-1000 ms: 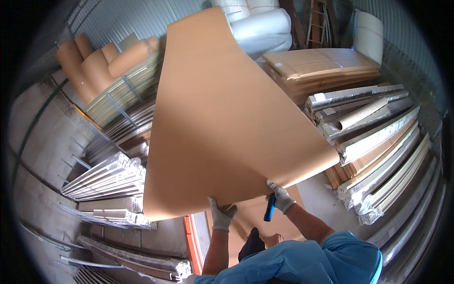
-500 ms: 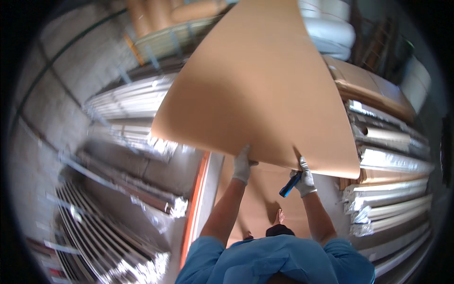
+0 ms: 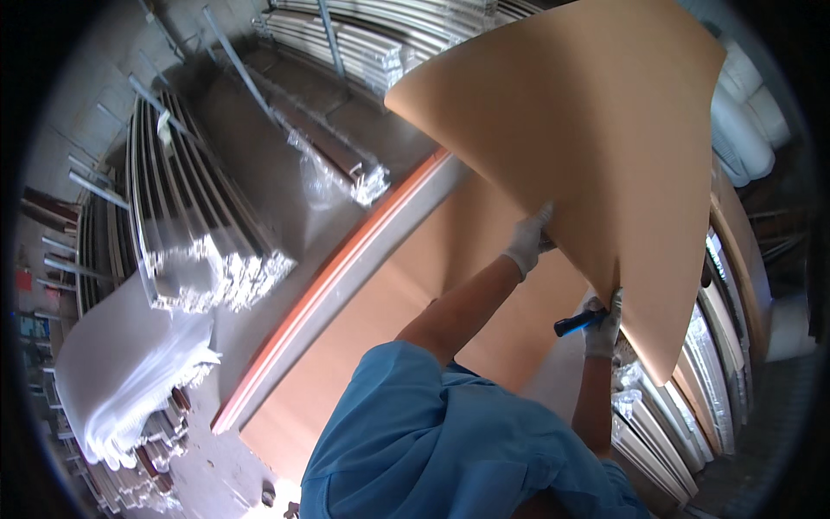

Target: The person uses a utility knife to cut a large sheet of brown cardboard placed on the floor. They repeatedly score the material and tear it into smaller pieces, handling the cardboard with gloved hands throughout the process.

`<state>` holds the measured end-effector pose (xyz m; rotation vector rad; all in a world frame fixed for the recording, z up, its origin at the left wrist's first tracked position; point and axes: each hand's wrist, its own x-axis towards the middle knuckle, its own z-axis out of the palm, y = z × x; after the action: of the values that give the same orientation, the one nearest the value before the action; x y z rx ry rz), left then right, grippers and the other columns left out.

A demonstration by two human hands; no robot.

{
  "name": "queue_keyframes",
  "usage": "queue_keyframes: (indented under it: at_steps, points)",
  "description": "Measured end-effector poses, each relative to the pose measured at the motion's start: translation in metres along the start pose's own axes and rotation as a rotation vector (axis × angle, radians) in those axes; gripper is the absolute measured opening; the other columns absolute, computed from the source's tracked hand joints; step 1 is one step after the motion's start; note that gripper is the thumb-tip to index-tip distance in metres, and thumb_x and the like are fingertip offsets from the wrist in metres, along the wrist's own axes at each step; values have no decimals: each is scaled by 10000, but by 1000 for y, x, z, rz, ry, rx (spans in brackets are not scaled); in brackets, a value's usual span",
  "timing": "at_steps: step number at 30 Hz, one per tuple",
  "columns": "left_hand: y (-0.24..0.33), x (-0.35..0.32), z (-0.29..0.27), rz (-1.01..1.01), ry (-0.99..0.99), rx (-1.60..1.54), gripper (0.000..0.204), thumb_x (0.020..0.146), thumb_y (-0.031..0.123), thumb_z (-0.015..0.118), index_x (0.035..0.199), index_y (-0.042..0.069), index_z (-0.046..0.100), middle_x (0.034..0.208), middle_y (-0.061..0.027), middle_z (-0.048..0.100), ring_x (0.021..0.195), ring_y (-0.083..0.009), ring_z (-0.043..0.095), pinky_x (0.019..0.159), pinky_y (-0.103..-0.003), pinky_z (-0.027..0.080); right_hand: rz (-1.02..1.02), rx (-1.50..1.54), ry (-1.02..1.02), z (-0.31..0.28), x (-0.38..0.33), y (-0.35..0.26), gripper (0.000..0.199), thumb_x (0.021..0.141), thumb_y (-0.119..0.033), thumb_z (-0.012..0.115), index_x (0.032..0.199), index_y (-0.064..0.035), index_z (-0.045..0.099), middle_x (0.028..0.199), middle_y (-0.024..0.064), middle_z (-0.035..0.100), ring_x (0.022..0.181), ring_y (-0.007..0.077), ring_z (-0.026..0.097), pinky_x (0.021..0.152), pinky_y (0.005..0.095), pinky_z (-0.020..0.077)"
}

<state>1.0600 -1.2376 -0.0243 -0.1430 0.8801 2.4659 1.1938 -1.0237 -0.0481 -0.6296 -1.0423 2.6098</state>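
Observation:
Both my hands wear pale work gloves and grip the near edge of a large brown cardboard sheet (image 3: 553, 95), which rises and bends away to the upper right. My left hand (image 3: 526, 245) pinches that edge, its fingers on the upper face and the thumb tucked under. Farther right along the same edge, my right hand (image 3: 603, 327) is closed on the sheet. It also holds a blue and black handled tool (image 3: 574, 325), shaped like a utility knife, pointing left; no blade shows. Beneath lies more brown cardboard (image 3: 363, 346), flat and partly hidden by my arms and body.
An orange-red rail (image 3: 346, 259) runs along the left side of the flat cardboard. Racked, wrapped metal profiles (image 3: 190, 199) stand at the left, with white foam sheeting (image 3: 130, 363) below them. Wrapped lengths (image 3: 666, 424) are stacked at the right; white rolls (image 3: 743, 130) lie beyond.
My view has swung to the left, so the raised sheet and both hands now appear farther right and the left racks show more. Both hands still grip the sheet, the right one keeping the blue tool.

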Motion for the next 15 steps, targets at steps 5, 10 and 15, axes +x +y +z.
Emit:
queue_keyframes:
  at_steps: [5, 10, 15]
  points:
    - [-33, -93, -28, 9, 24, -39, 667, 911, 473, 576, 1383, 39, 395, 1364, -139, 476, 1264, -279, 455, 1055, -464, 368, 79, -45, 58, -31, -97, 21, 364, 873, -428, 658, 882, -80, 552, 569, 13, 441, 508, 120, 445, 507, 232, 396]
    - [-39, -183, -67, 13, 52, -71, 536, 899, 331, 632, 1345, 89, 461, 1314, -93, 532, 1218, -267, 501, 1000, -430, 428, 64, -148, 139, -39, -201, 61, 361, 869, -425, 667, 942, -89, 555, 576, 3, 448, 485, 96, 432, 480, 215, 399]
    - [-47, -291, -122, -76, 265, -35, 468, 886, 256, 655, 1283, 52, 515, 1250, -95, 582, 1130, -265, 573, 897, -405, 506, 137, -205, 164, -55, -298, 118, 334, 899, -434, 625, 947, -106, 586, 568, -14, 454, 465, 89, 427, 435, 218, 348]
